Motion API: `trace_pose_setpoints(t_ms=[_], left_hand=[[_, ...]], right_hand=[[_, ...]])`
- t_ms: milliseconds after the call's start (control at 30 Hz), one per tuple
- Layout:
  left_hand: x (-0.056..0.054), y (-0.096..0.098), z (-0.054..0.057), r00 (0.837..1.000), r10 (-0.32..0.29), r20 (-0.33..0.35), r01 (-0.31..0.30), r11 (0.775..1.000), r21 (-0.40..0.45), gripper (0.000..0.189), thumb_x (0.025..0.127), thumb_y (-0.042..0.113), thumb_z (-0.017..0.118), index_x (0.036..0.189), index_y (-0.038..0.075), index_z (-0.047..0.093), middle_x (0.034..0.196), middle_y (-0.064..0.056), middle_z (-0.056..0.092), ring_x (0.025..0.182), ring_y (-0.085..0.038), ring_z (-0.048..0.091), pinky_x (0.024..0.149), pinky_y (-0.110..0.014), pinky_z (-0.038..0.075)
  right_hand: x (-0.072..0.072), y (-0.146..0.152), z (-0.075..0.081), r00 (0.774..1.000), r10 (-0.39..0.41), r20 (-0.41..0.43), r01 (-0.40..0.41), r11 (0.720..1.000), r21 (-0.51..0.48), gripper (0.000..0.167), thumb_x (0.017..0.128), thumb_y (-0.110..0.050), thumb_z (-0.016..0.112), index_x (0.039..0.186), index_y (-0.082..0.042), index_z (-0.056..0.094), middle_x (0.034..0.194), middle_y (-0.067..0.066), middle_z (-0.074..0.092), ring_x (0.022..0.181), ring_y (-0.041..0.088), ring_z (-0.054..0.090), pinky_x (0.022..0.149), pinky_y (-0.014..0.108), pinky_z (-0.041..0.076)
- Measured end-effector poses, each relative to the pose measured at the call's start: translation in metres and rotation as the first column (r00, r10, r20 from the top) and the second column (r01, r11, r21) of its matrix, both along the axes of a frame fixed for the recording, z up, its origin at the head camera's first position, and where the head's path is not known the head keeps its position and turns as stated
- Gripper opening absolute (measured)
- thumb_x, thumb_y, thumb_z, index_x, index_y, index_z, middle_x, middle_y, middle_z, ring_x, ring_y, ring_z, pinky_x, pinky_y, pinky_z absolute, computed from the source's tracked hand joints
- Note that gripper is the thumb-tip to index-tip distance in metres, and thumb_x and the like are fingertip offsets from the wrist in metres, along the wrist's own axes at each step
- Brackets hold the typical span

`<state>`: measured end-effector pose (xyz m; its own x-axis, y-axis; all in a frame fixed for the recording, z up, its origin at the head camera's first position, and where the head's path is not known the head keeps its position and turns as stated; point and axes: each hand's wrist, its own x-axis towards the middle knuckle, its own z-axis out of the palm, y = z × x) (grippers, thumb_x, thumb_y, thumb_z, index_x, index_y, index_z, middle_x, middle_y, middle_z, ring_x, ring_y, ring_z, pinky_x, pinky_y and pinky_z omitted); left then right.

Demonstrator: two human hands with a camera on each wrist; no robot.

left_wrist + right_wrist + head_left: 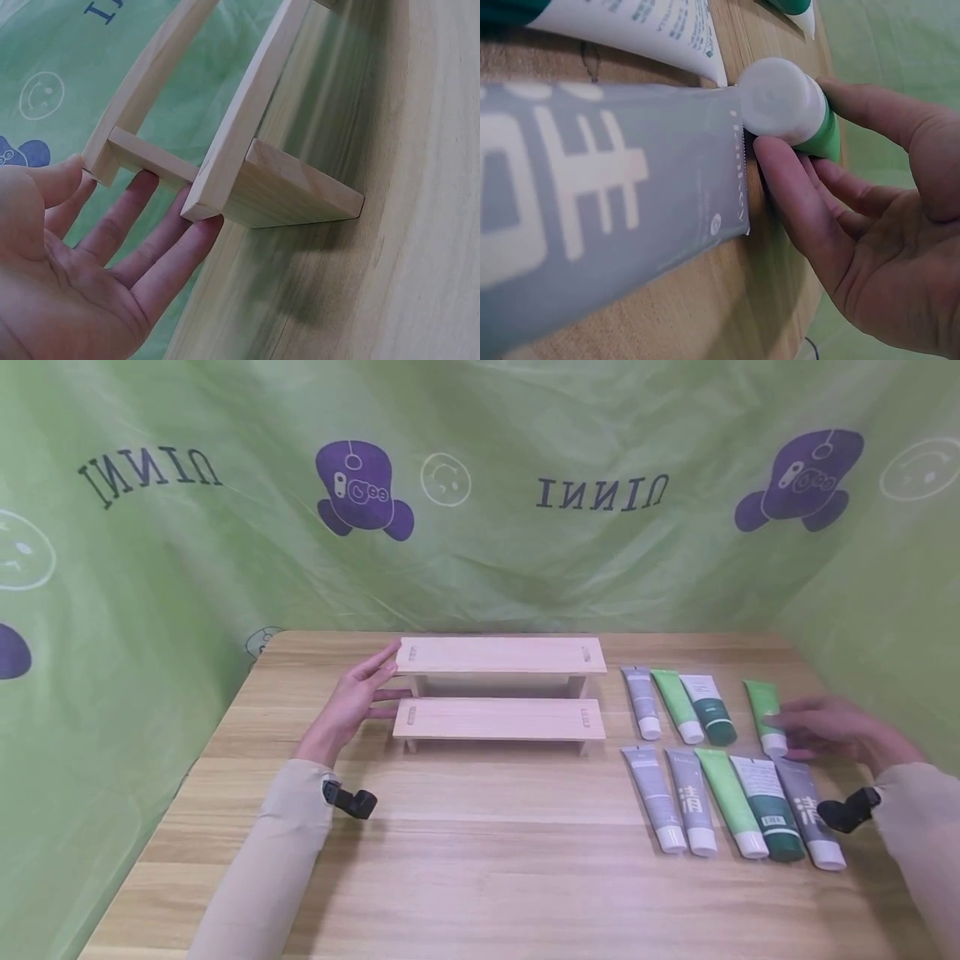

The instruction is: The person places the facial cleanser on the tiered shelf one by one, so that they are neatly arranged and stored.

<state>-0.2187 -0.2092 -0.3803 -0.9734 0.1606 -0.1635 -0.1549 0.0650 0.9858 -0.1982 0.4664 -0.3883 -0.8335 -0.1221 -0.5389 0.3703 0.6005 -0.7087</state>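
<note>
a: in the head view, where is the green squeeze tube (pixel 762 700) found?
b: at the back right of the wooden table (pixel 487 885). it is held by the right hand (pixel 832 727).
a: and in the left wrist view?
b: the back shelf (pixel 154 75) and front shelf (pixel 240 135) are touched at their ends by the left hand (pixel 90 277). its fingers are spread apart.
a: and in the right wrist view?
b: the green squeeze tube is pinched by thumb and finger near its white cap (pixel 776 97), just beside a gray squeeze tube (pixel 630 180).
a: how should it be handled?
b: it is probably light, soft and a bit slippery, and not easily broken. it is best gripped by the hard cap end; the flat end might be bent.
</note>
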Motion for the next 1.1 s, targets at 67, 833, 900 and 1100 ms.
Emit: trace_pose_setpoints(t_ms=[67,833,900,1100], left_hand=[[0.0,0.0,-0.001,1.0,0.0,0.0,0.0,1.0,-0.001,0.052,0.105,0.039,0.053,0.155,0.038,0.038,0.158,-0.014,0.035,0.121,-0.038,0.06,0.096,-0.056,0.053],[0.0,-0.001,-0.002,1.0,-0.007,0.006,0.006,1.0,0.006,0.052,0.106,0.036,0.05,0.156,0.035,0.036,0.15,-0.019,0.046,0.124,-0.042,0.057,0.098,-0.056,0.052],[0.0,-0.001,-0.002,1.0,-0.009,0.005,0.009,1.0,0.007,0.051,0.107,0.036,0.05,0.156,0.034,0.036,0.149,-0.019,0.047,0.124,-0.042,0.057,0.098,-0.056,0.052],[-0.001,-0.001,-0.002,1.0,-0.012,0.002,0.012,1.0,0.009,0.052,0.107,0.036,0.05,0.156,0.034,0.036,0.148,-0.019,0.048,0.123,-0.041,0.058,0.098,-0.056,0.052]], right_hand=[[0.0,0.0,0.0,1.0,-0.006,-0.004,0.006,1.0,-0.006,0.073,0.106,-0.024,0.052,0.144,0.025,0.013,0.095,0.003,0.066,0.085,0.013,0.066,0.079,0.033,0.061],[0.013,-0.016,0.027,0.983,-0.007,-0.184,0.009,1.0,0.01,0.082,0.104,-0.031,0.057,0.15,0.018,0.011,0.113,0.006,0.06,0.092,0.007,0.063,0.081,0.034,0.06],[0.015,-0.023,0.033,0.98,-0.007,-0.2,0.008,1.0,0.007,0.082,0.104,-0.03,0.057,0.15,0.018,0.008,0.114,0.007,0.059,0.092,0.008,0.063,0.082,0.035,0.06],[0.019,-0.049,0.051,0.966,-0.005,-0.26,0.007,1.0,0.009,0.083,0.104,-0.029,0.058,0.152,0.015,0.008,0.119,0.016,0.058,0.092,0.008,0.063,0.083,0.039,0.061]])
